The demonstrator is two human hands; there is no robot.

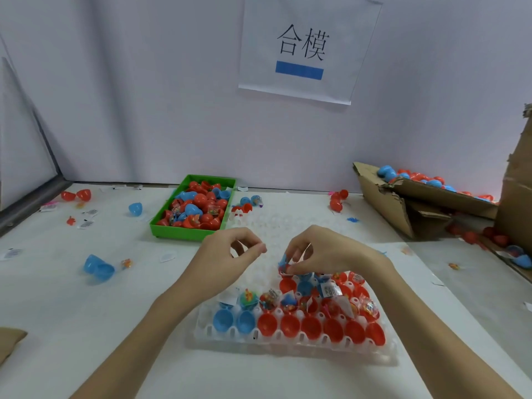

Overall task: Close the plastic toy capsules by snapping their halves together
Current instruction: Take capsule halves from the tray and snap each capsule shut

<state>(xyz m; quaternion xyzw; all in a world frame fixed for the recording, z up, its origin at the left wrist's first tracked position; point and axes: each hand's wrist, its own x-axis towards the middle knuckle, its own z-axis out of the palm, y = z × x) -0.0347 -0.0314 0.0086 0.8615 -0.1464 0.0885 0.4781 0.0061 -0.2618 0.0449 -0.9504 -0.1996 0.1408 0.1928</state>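
A pale wall [144, 96] backs a white surface [100, 326], and a paper sign [309, 48] with two printed characters over a blue bar hangs on the wall straight ahead. The surface is littered with loose pieces: open blue capsule halves [98, 267] at the left, a single blue half [135, 209] farther back, red halves [76, 195] near the left wall, and small paper slips scattered about. A green bin [184, 232] toward the back holds a heap of red and blue capsules. At the right, torn cardboard boxes [403, 208] spill more capsules onto the surface.

Nearest the camera lies a white moulded tray [288, 345]. Its front row seats two blue and six red empty halves, and the rows behind hold halves filled with small toys and paper slips.

The left hand [230, 254] hovers above the tray's far edge, thumb and forefinger loosely curled with a gap between them, holding nothing visible. The right hand [322, 251] pinches a small blue piece [283, 262] with its fingertips, just over the tray's back row.
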